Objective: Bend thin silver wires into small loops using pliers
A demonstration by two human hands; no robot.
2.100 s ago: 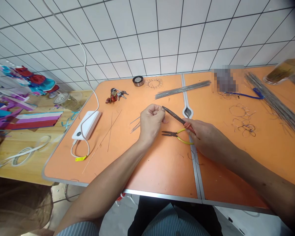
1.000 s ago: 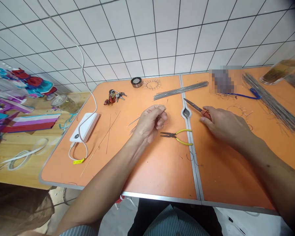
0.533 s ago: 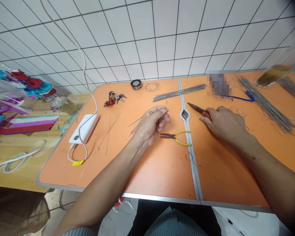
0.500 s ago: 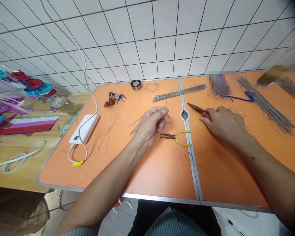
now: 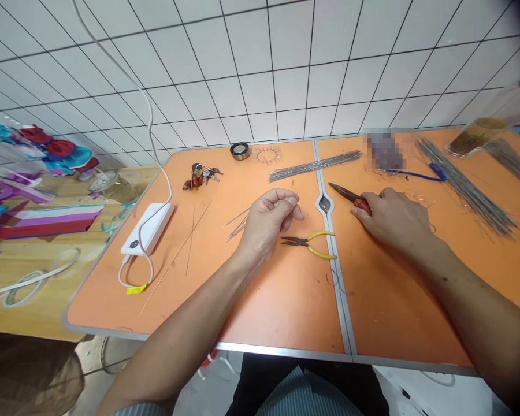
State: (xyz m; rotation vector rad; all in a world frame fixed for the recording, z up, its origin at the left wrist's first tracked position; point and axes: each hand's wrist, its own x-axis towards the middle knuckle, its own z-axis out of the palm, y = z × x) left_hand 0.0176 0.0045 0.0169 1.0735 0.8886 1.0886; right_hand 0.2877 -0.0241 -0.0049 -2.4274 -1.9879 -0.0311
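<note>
The piece I'm watching is a thin wire, pinched in the fingertips of the left hand, though only a sliver shows above the fingers from my camera, so I can't make out its shape. That hand is curled nearly closed and hangs just above the desk. The right hand is closed around the red grips of a pair of long-nose pliers, with its jaws shut and pointing toward the metal seam of the desk. The pliers' tip is well apart from the wire, with the seam's keyhole-shaped opening between the two hands.

As far as I can judge, some wirework is done: a spiky wire ring lies at the far edge, and wire loops sit just beyond the right hand. Plenty of stock is left, including a bundle of straight wires and a larger bundle further right. A few short wires lie just left of the left hand, and yellow-handled needle-nose pliers rest on the desk just below it. Farther left are keys, a tape roll and a white power bank.
</note>
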